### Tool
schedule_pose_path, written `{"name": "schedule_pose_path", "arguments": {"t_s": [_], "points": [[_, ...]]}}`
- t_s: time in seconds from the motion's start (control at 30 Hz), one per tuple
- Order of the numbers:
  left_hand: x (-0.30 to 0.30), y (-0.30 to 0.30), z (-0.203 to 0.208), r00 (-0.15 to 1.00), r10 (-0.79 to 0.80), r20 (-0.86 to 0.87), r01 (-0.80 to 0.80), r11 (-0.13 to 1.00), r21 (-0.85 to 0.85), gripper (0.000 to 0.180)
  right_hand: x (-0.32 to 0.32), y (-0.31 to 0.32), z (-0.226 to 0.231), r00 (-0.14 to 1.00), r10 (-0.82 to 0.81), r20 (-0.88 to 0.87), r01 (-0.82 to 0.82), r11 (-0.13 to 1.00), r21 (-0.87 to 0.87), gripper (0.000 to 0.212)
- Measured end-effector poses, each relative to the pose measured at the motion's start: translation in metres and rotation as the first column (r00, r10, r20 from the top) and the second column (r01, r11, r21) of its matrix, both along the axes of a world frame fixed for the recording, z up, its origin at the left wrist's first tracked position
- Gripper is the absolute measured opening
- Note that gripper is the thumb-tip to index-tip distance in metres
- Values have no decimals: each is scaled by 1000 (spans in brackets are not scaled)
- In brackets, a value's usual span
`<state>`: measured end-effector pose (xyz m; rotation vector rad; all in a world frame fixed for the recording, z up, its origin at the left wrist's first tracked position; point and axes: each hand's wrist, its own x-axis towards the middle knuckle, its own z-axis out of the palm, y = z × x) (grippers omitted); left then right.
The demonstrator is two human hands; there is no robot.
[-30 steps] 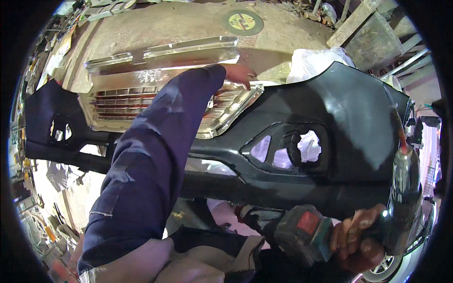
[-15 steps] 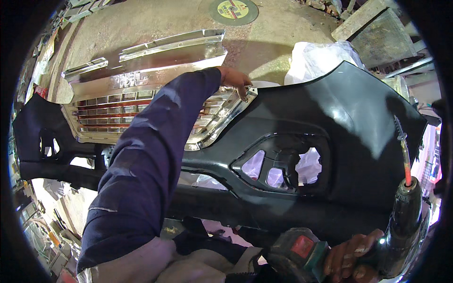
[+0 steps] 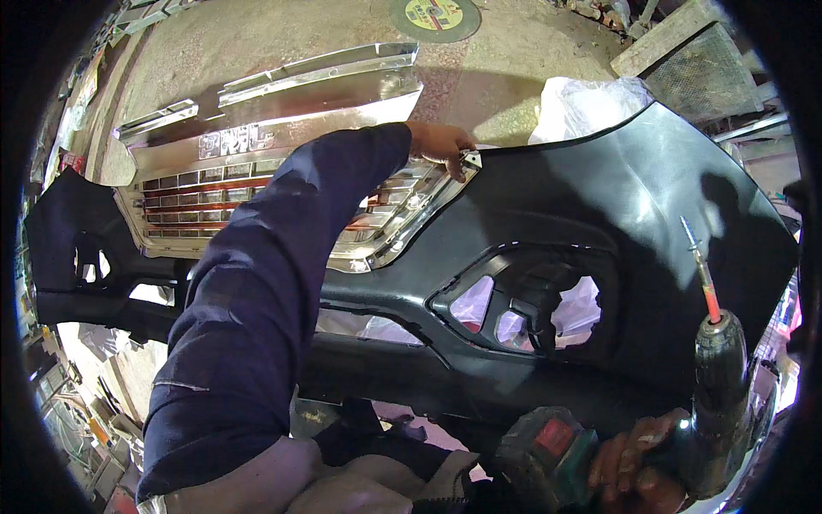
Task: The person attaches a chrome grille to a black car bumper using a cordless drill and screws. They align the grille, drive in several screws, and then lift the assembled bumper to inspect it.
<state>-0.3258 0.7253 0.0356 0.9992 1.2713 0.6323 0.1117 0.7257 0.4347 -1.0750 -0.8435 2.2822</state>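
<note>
Nearest, at the right, the right hand [image 3: 638,467] is wrapped round the grip of a drill [image 3: 719,385]. The battery [image 3: 552,445] hangs off to the left of the hand, so I'd guess the tool's tipped over to one side, which leaves the bit [image 3: 707,287] aimed away toward the far side. There's what looks like a screw at its tip. Pretty sure the bit is up off the bumper [image 3: 514,206], because a dark shadow falls on the black plastic just beyond it.

The bumper runs left to right right across the scene, face up as far as I can tell, so its big middle opening is within reach. The silver grille [image 3: 197,201] sits in there, left of centre, its slatted part toward the near side and a flat shiny flange on the far side.

The left sleeve [image 3: 265,231] goes right over the grille, and the left hand [image 3: 443,146] has its fingers bent down on the far right corner. Probably steadying it; can't tell if that's a real grip or just pressure.

Further back there's crumpled white plastic [image 3: 578,107] behind the bumper, then a round disc [image 3: 437,17] flat on the floor.
</note>
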Motion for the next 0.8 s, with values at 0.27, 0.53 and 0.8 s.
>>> {"name": "schedule_pose_path", "arguments": {"t_s": [0.27, 0.53, 0.8], "points": [[5, -14, 33, 981, 123, -152, -115, 991, 65, 36, -27, -3, -8, 898, 217, 383, -230, 973, -13, 33], [5, -22, 63, 968, 153, -198, -134, 985, 108, 42, -86, -11, -49, 778, 303, 551, -317, 946, -72, 30], [-6, -5, 87, 948, 180, -262, -105, 956, 274, 50, -115, 15, -117, 843, 289, 453, -338, 941, 29, 23]]}}
